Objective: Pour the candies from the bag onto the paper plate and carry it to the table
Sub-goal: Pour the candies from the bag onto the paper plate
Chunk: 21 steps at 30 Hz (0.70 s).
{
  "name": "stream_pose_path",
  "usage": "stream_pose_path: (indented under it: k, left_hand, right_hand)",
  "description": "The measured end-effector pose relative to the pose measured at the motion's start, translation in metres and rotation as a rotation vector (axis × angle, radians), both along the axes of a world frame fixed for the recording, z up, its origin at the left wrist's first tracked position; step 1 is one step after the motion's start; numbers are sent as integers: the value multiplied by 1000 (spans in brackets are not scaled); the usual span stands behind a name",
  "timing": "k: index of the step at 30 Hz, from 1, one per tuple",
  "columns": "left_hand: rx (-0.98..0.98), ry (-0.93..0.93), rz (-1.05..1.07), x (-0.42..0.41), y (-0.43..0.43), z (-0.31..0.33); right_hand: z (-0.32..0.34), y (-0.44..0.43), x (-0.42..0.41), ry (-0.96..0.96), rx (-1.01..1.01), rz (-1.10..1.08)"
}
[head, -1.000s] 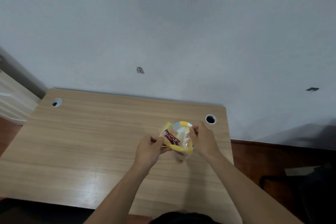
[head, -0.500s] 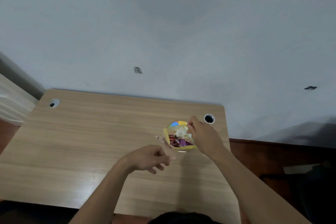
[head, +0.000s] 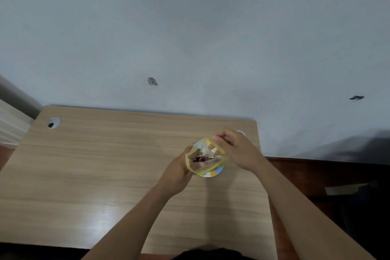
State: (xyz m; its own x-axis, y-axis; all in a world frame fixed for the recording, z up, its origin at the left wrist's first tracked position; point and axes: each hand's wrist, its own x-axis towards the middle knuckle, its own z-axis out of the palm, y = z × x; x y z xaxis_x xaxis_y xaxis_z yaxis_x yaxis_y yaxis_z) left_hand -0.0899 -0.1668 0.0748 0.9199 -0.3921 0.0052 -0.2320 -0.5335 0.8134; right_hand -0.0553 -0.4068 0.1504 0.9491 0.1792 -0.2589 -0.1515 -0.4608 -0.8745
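A clear bag with a yellow rim (head: 205, 159) is held above the right part of the wooden desk (head: 105, 164), its mouth pulled wide towards me. Dark red and purple candies (head: 200, 158) show inside it. My left hand (head: 177, 172) grips the bag's left edge. My right hand (head: 236, 150) pinches its far right edge. Under the bag lies a colourful paper plate (head: 213, 173), of which only the near rim with blue and yellow patches shows.
The desk stands against a pale grey wall (head: 190, 38). A cable hole (head: 53, 123) sits in its far left corner, another is mostly hidden behind my right hand. Dark red floor (head: 316, 173) lies beyond the desk's right edge.
My left hand, off the bag half a second ago, has come back and gripped its left edge. Both hands have pulled the mouth wide, and the bag now covers most of the plate.
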Motion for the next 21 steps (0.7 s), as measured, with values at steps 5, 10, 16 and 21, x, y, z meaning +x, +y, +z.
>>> stream_pose_path:
  k: [5, 10, 16, 21]
  left_hand:
    - [-12, 85, 72, 5, 2, -8]
    - [-47, 291, 85, 10, -4, -14]
    - [-221, 554, 175, 26, -23, -34]
    - [-139, 764, 336, 27, -39, -48]
  right_hand:
    - [-19, -23, -5, 320, 470, -198]
    - [-78, -22, -30, 408, 347, -92]
    - [-117, -5, -34, 392, 138, -92]
    - [-130, 4, -37, 452, 134, -144]
